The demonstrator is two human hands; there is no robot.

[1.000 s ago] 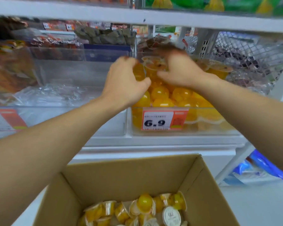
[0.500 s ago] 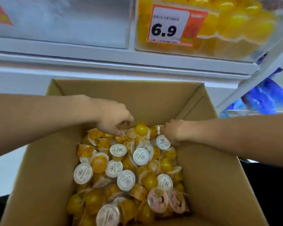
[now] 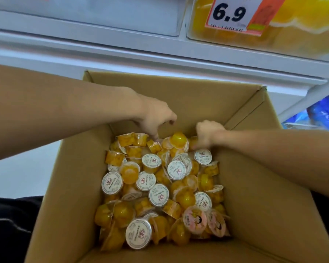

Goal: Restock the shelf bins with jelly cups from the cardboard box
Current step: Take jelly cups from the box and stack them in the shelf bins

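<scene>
The open cardboard box [image 3: 254, 215] sits nearest, its bottom heaped with yellow jelly cups [image 3: 160, 186], most with round white foil lids printed in red characters too small to read, two at the near right with pink lids. At the far end of the heap the left hand [image 3: 156, 118] reaches down, fingers curled, tips among the cups; the right hand [image 3: 207, 132] is curled over cups, though what it holds I cannot tell. Beyond, a clear shelf bin [image 3: 292, 40] holds yellow jelly behind a price tag [image 3: 235, 14] reading "6.9".
</scene>
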